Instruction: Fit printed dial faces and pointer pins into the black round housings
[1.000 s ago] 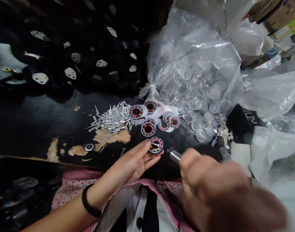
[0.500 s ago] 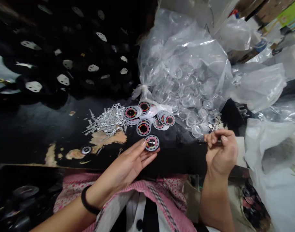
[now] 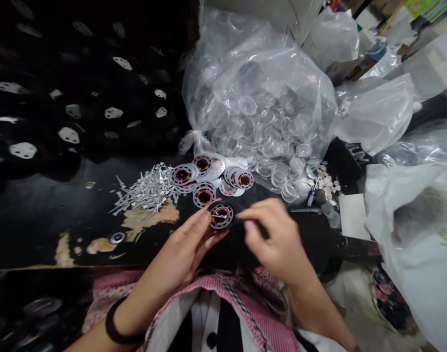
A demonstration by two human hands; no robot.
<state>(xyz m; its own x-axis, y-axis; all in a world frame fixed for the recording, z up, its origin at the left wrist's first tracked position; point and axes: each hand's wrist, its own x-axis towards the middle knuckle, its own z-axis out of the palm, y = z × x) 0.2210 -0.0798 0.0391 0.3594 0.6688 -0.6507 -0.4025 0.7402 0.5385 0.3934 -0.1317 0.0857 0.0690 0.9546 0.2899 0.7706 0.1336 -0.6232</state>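
Head view. The left hand (image 3: pixel 185 244) enters from the lower left of the frame and grasps a round gauge (image 3: pixel 223 222) at its edge, the thumb on the near rim and the other fingers beneath. The gauge is just below the centre of the frame, its dark face turned upward and bearing a white pointer (image 3: pixel 218 215). The right hand (image 3: pixel 278 239), slightly blurred, is just right of the gauge; its thumb and forefinger are parted, with the forefinger directed at the rim. Whether that fingertip touches the rim cannot be told.

Left of centre, a heap of loose pale pointers (image 3: pixel 150 188) lies on the black bench (image 3: pixel 91 205). Beside it, above the gauge, are overlapping printed dials (image 3: pixel 204 195). A transparent bag (image 3: pixel 260 63) fills the upper centre, with clear round covers (image 3: pixel 281 175) at its lower edge. Right of the right hand, a slender metal rod (image 3: pixel 306 211) lies flat, near a small screwdriver (image 3: pixel 311 198), small pale plates (image 3: pixel 329 183) and a white card (image 3: pixel 355 217). A round ring-shaped part (image 3: pixel 117 237) rests at lower left.
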